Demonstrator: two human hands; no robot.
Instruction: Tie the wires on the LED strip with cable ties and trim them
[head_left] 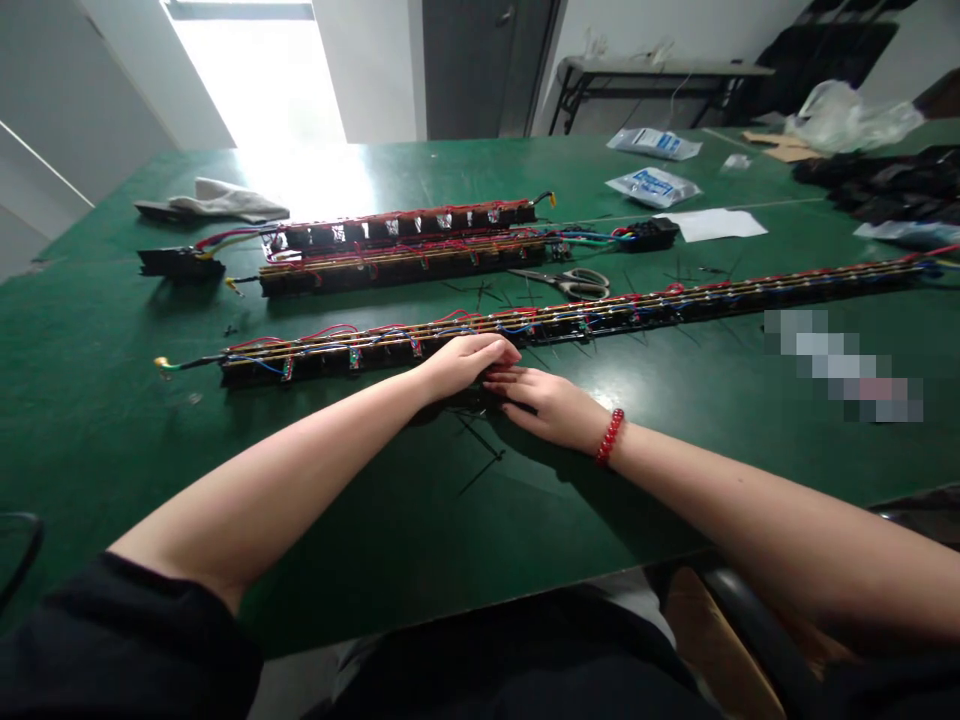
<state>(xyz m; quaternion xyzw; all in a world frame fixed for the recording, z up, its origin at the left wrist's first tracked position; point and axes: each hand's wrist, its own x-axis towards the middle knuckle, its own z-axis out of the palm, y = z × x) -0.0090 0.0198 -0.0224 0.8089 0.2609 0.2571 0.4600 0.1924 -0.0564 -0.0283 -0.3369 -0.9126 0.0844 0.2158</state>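
Note:
A long black bar (645, 312) with brass-coloured rods and red and blue wires along its top lies across the table. My left hand (466, 362) is at its front edge, fingers bent and close together. Just to the right, my right hand (553, 408), with a red bead bracelet (610, 437) at the wrist, points its bunched fingers at the left fingertips. Anything between the fingers is hidden. Thin black cable ties (484, 470) lie scattered below the hands, and more lie behind the bar. Scissors (574, 283) with dark handles rest beyond it.
Two shorter wired bars (405, 262) lie farther back on the green table (360, 540). A grey glove (225, 198) is at the back left. Plastic packets (654, 187), white paper (716, 224) and a dark heap (885, 185) occupy the right side.

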